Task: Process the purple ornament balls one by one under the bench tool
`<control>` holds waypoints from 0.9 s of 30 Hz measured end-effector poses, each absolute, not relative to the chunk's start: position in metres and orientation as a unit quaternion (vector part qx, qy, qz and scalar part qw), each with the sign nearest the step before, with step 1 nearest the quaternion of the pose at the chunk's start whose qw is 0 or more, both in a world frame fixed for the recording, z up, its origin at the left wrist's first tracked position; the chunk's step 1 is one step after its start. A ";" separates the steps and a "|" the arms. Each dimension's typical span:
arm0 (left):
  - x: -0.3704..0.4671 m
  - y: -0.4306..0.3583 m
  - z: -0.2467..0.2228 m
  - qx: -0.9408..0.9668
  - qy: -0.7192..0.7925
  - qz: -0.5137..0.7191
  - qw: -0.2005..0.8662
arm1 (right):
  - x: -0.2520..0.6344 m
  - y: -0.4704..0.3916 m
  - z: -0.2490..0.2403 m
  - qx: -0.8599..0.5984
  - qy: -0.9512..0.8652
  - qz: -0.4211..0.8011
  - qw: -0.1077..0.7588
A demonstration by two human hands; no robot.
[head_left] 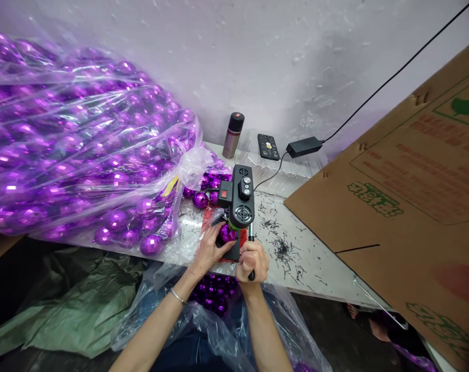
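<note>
A shiny purple ball [227, 233] sits under the head of a small black machine [242, 199] with a red switch. My left hand [210, 245] closes on the ball from the left, thumb in front and fingers behind. To the right, my right hand [253, 262] is wrapped round the machine's lever handle [251, 276], which points down towards me. A red patch [208, 219] shows beneath the machine's base. More purple balls [200, 200] lie just behind and left of the machine.
A large clear bag of purple balls [83, 155] fills the left. Behind stand a bottle [233, 135], a phone [268, 146] and a power adapter [304, 147] with its cable. Black scraps [283, 249] litter the table. A cardboard box [405, 206] leans at right. An open bag of balls [215, 292] lies below the edge.
</note>
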State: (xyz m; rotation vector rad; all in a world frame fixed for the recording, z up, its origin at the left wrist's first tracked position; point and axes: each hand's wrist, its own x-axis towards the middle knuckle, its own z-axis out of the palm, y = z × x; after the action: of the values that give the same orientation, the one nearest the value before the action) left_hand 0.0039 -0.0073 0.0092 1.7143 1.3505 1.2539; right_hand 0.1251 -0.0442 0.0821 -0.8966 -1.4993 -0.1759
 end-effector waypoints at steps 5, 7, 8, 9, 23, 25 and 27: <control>0.004 -0.008 0.010 0.647 0.511 0.478 0.303 | 0.124 -0.043 0.082 -0.391 -0.655 -0.083 0.642; 0.004 -0.008 0.010 0.650 0.509 0.477 0.302 | 0.124 -0.043 0.083 -0.392 -0.657 -0.086 0.638; 0.003 -0.007 0.010 0.652 0.508 0.475 0.302 | 0.124 -0.043 0.084 -0.392 -0.658 -0.087 0.637; 0.003 -0.007 0.010 0.654 0.506 0.474 0.302 | 0.124 -0.044 0.084 -0.392 -0.660 -0.089 0.635; 0.002 -0.003 0.010 0.658 0.504 0.470 0.304 | 0.129 -0.045 0.104 -0.388 -0.674 -0.057 0.627; 0.002 -0.002 0.011 0.657 0.508 0.466 0.305 | 0.127 -0.047 0.126 -0.416 -0.654 -0.005 0.631; 0.000 -0.006 0.009 0.661 0.506 0.470 0.293 | 0.125 -0.048 0.145 -0.434 -0.638 0.040 0.635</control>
State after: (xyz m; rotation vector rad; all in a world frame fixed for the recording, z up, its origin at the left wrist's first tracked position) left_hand 0.0000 -0.0064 0.0091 1.7609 1.3482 1.2516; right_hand 0.1250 -0.0483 0.1455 -0.9928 -1.4577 0.0913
